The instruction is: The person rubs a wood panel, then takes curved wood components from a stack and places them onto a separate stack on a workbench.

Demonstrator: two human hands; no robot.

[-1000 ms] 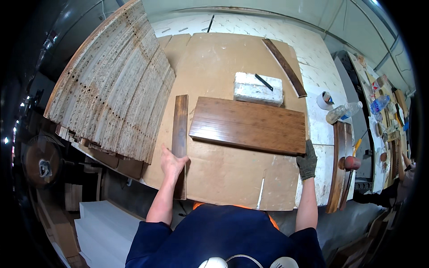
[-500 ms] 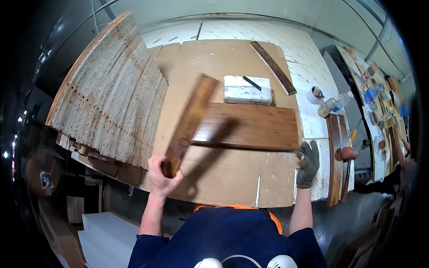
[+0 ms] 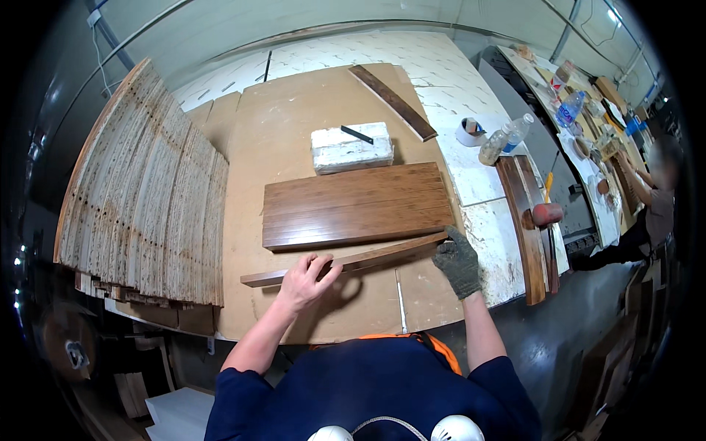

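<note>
A brown wooden plank [image 3: 375, 257] stands on its narrow edge, slanting slightly up to the right. My bare left hand [image 3: 305, 283] is closed over it left of its middle. At the plank's right end, my right hand [image 3: 459, 266], in a dark grey work glove, has its fingers round the tip. Just beyond lies a flat block of brown planks [image 3: 357, 206], set side by side, whose near right corner comes close to the held plank. The undersides of my fingers are hidden.
A tall stack of planks on edge [image 3: 140, 191] stands at the left. Behind the block, a white wrapped block [image 3: 353, 147] carries a black strip. A loose plank [image 3: 393, 103] lies beyond. Bottles [image 3: 507, 138] and a red mallet [image 3: 547, 214] are at the right; a person [image 3: 651, 191] stands farther off.
The plank, raised at a slant in my left hand, has come down along the block's near side. My right hand has moved from the block's corner onto the plank's right end.
</note>
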